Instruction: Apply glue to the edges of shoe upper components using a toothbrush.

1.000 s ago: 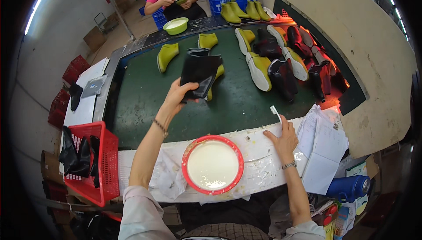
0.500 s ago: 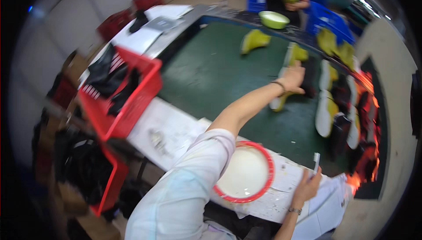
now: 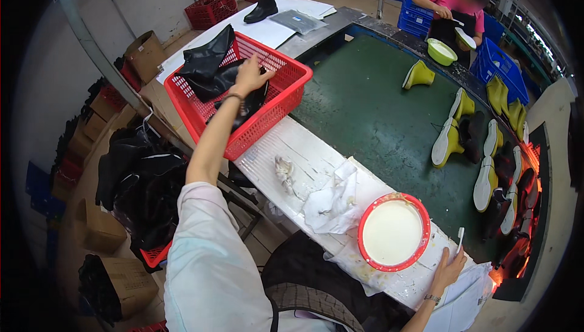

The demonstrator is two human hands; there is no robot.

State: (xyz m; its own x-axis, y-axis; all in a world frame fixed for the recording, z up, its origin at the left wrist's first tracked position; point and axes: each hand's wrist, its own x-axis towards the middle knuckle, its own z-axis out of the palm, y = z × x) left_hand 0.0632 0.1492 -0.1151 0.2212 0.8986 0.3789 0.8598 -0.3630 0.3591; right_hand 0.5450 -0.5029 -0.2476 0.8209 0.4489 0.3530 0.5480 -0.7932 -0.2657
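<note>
My left hand (image 3: 250, 78) is over the red plastic basket (image 3: 297, 89), thumb and forefinger apart, against the black leather boot uppers (image 3: 210, 79) in it. The hand partly hides the uppers beneath, so contact is hard to judge. In my right hand (image 3: 449, 271), low on the right by the table edge, is a slim white brush (image 3: 460, 235) like a toothbrush, held upright. Left of that hand stands a red-rimmed bowl (image 3: 392, 232) of white liquid.
Yellow-green boots (image 3: 449, 143) with white undersides and dark boots line the green conveyor belt (image 3: 371, 95), toward an orange glow at right. Across it, a person in pink (image 3: 450, 3) holds a brush and a shoe piece beside a green bowl (image 3: 441, 51). A crumpled cloth (image 3: 284, 171) lies nearby.
My left hand has left the boots on the belt and moved left to the basket. The view has swung left. My right hand keeps hold of the brush.
</note>
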